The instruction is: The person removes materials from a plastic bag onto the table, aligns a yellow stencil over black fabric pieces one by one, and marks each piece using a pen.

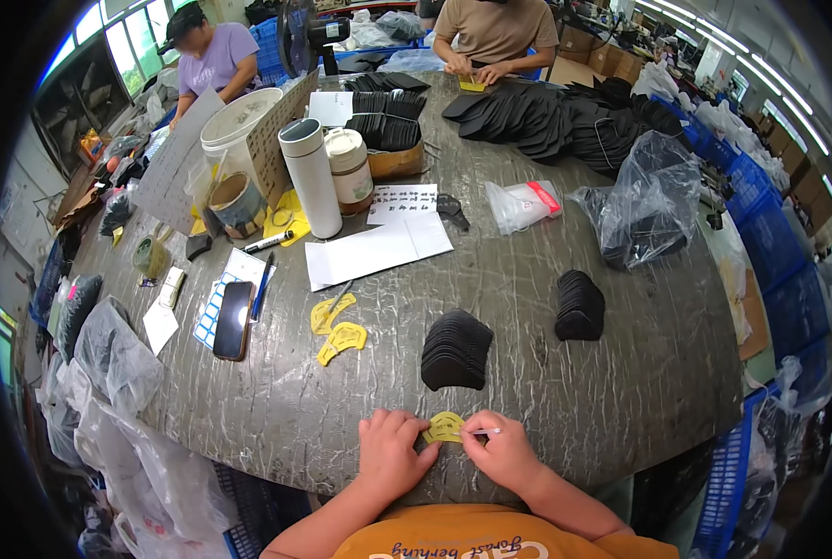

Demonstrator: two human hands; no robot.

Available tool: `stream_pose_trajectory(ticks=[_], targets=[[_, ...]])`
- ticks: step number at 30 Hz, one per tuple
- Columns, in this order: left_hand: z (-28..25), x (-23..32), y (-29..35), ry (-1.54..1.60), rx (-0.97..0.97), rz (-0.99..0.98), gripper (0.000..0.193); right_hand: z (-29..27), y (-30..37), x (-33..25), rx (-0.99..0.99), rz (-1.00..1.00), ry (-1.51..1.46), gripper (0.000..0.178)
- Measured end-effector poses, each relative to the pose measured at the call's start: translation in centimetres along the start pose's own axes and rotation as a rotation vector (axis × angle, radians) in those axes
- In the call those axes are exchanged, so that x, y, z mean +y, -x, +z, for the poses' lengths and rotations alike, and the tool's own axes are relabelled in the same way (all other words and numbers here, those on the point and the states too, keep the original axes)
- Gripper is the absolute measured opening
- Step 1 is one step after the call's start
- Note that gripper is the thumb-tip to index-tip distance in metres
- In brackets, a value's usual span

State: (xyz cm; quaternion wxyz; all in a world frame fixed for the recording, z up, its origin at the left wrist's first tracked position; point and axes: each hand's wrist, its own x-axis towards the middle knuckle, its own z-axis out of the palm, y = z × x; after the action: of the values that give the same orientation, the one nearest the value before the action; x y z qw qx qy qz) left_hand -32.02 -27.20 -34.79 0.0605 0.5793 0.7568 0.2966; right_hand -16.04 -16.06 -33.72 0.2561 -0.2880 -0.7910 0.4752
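At the table's near edge lies a curved yellow template (446,428) with slots and dark handwriting on it. My left hand (393,454) is closed at its left edge, with thumb and forefinger against it. Between the pinched fingers of my right hand (506,455) is a slim white pen (488,431), its tip hidden at the template's right side. Whether a black piece lies under the template I cannot tell. Just beyond stands a fanned stack of black curved pieces (456,350). Two more yellow templates (342,343) (332,313) lie to the left, tweezers across one.
A smaller black stack (580,306) sits to the right. Leftward are a phone (233,320), white paper (379,252), a white tumbler (311,177) and a lidded jar (348,170). Black piles (546,121) and a plastic bag (649,200) lie farther off. Two people work across the table.
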Motion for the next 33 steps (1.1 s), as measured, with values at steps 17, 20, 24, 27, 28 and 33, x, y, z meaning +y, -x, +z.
stream_pose_trajectory(ticks=[17,20,24,27,28,33], targets=[[-0.2,0.1,0.0,-0.011,-0.034,-0.023,0.032,-0.7,0.7,0.5,0.017,-0.02,0.031,0.015],[-0.3,0.2,0.0,-0.014,-0.032,-0.026,0.032,-0.9,0.9,0.6,0.049,-0.053,0.028,0.014],[-0.2,0.2,0.0,-0.01,-0.03,-0.02,0.032,-1.1,1.1,0.6,0.037,-0.042,0.018,0.014],[-0.3,0.1,0.0,-0.003,-0.031,-0.02,0.032,-1.3,1.2,0.5,0.028,-0.036,0.022,0.014],[-0.3,0.1,0.0,-0.001,-0.038,-0.026,0.031,-1.3,1.2,0.5,0.018,-0.016,0.035,0.014],[-0.4,0.3,-0.1,-0.001,-0.038,-0.026,0.031,-1.2,1.0,0.5,0.033,-0.071,0.006,0.014]])
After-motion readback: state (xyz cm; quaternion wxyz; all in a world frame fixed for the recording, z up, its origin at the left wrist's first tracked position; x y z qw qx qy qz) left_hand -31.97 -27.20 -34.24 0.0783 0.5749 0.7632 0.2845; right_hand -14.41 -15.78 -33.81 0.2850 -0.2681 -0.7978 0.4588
